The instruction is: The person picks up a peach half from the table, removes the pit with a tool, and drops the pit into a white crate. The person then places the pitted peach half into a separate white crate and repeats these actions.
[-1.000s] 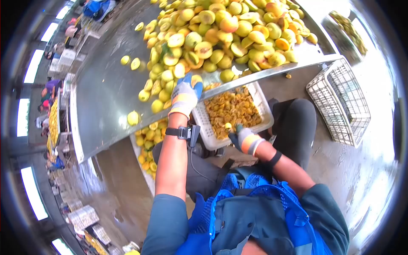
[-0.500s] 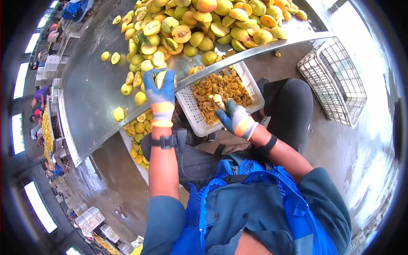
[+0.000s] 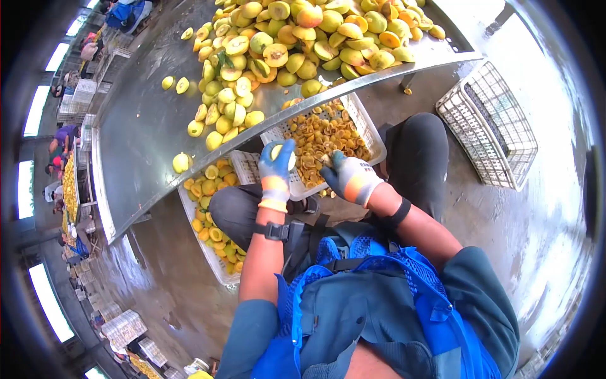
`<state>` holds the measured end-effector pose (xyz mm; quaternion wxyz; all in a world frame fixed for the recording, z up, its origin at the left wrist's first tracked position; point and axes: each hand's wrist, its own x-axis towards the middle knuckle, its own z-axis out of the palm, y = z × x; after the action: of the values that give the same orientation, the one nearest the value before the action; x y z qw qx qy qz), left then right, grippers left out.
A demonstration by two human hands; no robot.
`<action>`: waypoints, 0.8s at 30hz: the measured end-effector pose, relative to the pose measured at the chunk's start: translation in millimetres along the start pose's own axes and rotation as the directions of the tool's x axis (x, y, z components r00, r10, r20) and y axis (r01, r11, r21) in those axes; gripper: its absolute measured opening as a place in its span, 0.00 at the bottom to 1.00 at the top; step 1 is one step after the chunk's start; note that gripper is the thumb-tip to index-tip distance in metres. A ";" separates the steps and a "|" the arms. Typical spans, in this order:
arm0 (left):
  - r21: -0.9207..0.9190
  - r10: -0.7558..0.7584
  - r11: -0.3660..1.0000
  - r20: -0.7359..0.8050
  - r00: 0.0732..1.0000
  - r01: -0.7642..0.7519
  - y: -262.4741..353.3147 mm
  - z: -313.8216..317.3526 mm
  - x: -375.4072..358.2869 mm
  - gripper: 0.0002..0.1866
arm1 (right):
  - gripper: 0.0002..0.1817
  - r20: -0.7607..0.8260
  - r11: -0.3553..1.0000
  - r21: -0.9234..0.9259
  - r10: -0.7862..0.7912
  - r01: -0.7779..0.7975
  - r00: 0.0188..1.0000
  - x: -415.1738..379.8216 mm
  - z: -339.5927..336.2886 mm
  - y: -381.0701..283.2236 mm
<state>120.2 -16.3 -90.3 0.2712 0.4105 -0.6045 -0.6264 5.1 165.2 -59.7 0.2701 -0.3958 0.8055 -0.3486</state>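
My left hand [image 3: 276,165], in a blue and grey glove, is closed around a cut yellow-green fruit half [image 3: 275,151] above the left side of a white basket. My right hand [image 3: 351,177], gloved the same way, is closed over the basket's near edge on a small tool, of which only a little shows. The white basket [image 3: 376,146] holds many small brown-orange pieces [image 3: 322,142]. Beyond the hands, a large pile of halved and whole fruit [image 3: 293,47] lies on a metal table [image 3: 142,136].
A second basket [image 3: 218,268] with yellow fruit halves stands at lower left, beside my knee. An empty white crate [image 3: 489,126] is on the wet floor at right. The table's raised metal edge [image 3: 278,117] runs just beyond my hands. People and crates are far left.
My left hand has moved from over the table edge down and right towards my right hand, carrying the fruit half. My right hand has shifted only slightly.
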 end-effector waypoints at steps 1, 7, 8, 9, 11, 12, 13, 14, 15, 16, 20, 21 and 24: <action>-0.216 -0.075 0.974 -0.020 0.997 0.069 5.6 0.2 -4.0 0.17 | 0.16 -0.046 0.998 0.064 -0.007 0.010 0.999 -2.3 -2.2 -5.5; -0.758 -0.244 0.536 0.282 0.928 0.372 58.3 6.2 -39.6 0.24 | 0.19 0.040 0.856 0.513 -0.106 0.071 0.993 -10.5 -18.0 -28.4; -0.771 -0.224 0.531 0.273 0.935 0.352 61.7 8.2 -42.5 0.24 | 0.19 0.056 0.847 0.526 -0.125 0.078 0.991 -12.1 -20.2 -33.4; -0.782 -0.205 0.526 0.266 0.942 0.335 66.1 10.3 -45.6 0.24 | 0.19 0.070 0.860 0.505 -0.125 0.072 0.990 -13.7 -24.0 -38.9; -0.703 -0.147 0.666 0.202 0.968 0.247 72.6 15.4 -52.7 0.23 | 0.18 0.100 0.886 0.461 -0.117 0.059 0.988 -16.6 -31.4 -50.9; -0.619 -0.079 0.768 0.161 0.984 0.163 70.4 17.5 -56.0 0.22 | 0.18 0.080 0.907 0.414 -0.117 0.074 0.990 -16.3 -30.2 -52.4; -0.591 -0.058 0.793 0.165 0.985 0.146 69.8 17.8 -58.7 0.22 | 0.18 0.064 0.919 0.380 -0.137 0.103 0.989 -16.1 -30.1 -53.4; -0.563 -0.037 0.817 0.169 0.985 0.127 69.1 18.2 -61.4 0.23 | 0.18 0.047 0.930 0.345 -0.156 0.130 0.987 -15.7 -30.4 -54.2; -0.600 -0.063 0.780 0.208 0.976 0.179 69.8 15.8 -63.3 0.23 | 0.19 0.031 0.938 0.308 -0.176 0.158 0.984 -15.7 -30.4 -55.3; -0.633 -0.087 0.740 0.248 0.965 0.229 70.6 14.5 -65.4 0.24 | 0.19 0.039 0.952 0.272 -0.156 0.140 0.987 -16.9 -31.2 -57.7; -0.609 -0.154 0.762 0.158 0.975 0.219 76.4 22.6 -78.7 0.24 | 0.20 0.031 0.950 0.272 -0.165 0.150 0.986 -20.6 -26.9 -57.7; -0.615 -0.159 0.760 0.134 0.978 0.208 76.0 24.9 -80.8 0.24 | 0.20 0.029 0.951 0.271 -0.164 0.151 0.986 -21.3 -24.9 -57.1; -0.625 -0.179 0.756 0.090 0.980 0.196 74.9 28.8 -87.4 0.23 | 0.21 0.071 0.962 0.243 -0.144 0.123 0.987 -25.6 -23.4 -60.3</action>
<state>129.4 63.0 -2.6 0.3214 0.3465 -0.3189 -0.8216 29.5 167.8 5.5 0.3264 -0.4290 0.7169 -0.4422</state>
